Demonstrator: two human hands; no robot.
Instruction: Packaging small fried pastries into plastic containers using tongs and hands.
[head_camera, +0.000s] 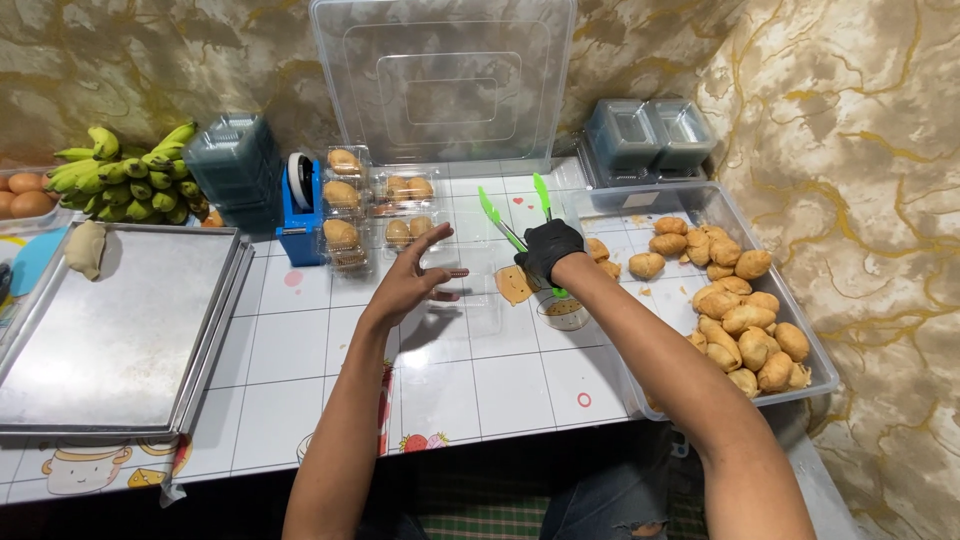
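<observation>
Four small clear boxes (375, 215) already packed with golden buns and stacked just behind the open clear box (468, 290); lots more buns (740, 320) waiting in the big clear tray (815, 365) to its right. Left hand (412, 278) bare, fingers spread wide, holding nothing, hovering over the open clear box. Right hand (548, 250) in a black glove, shut around green tongs (512, 225) just right of that box, a flat golden piece (515, 285) under it.

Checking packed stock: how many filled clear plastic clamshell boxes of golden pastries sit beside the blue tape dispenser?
5: three stacked in a column next to the blue tape dispenser, at; two to their right, at and. More may be hidden behind these.
</observation>
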